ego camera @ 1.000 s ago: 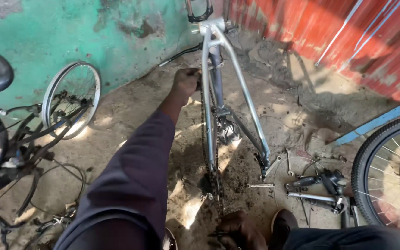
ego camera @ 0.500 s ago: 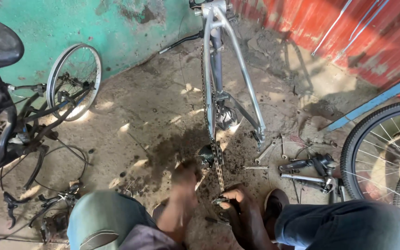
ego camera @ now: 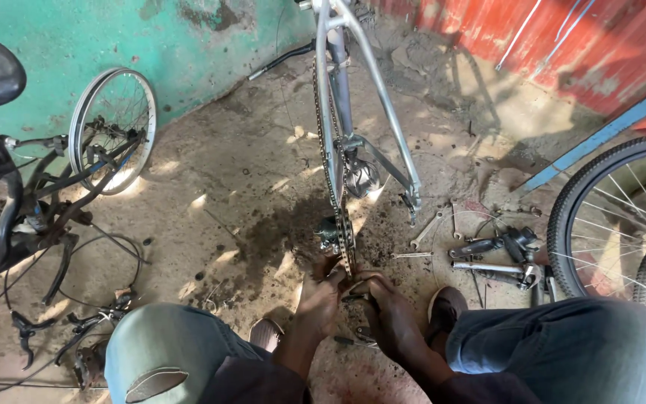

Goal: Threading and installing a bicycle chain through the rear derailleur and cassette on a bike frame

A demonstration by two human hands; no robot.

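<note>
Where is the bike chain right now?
In the head view, the chain runs down the middle along the silver bike frame, ending at the left hand and right hand.

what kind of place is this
Most likely an informal outdoor bicycle repair spot. A stripped silver bike frame stands upside down on the dirt-caked concrete ground, a loose wheel leans on the green wall, and wrenches lie scattered.

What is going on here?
A person crouches on a dirt floor over an upturned silver bike frame. Both hands, left hand and right hand, meet at the low end of the chain, fingers closed around it. Loose tools lie to the right; a bare wheel leans on the green wall.
</note>
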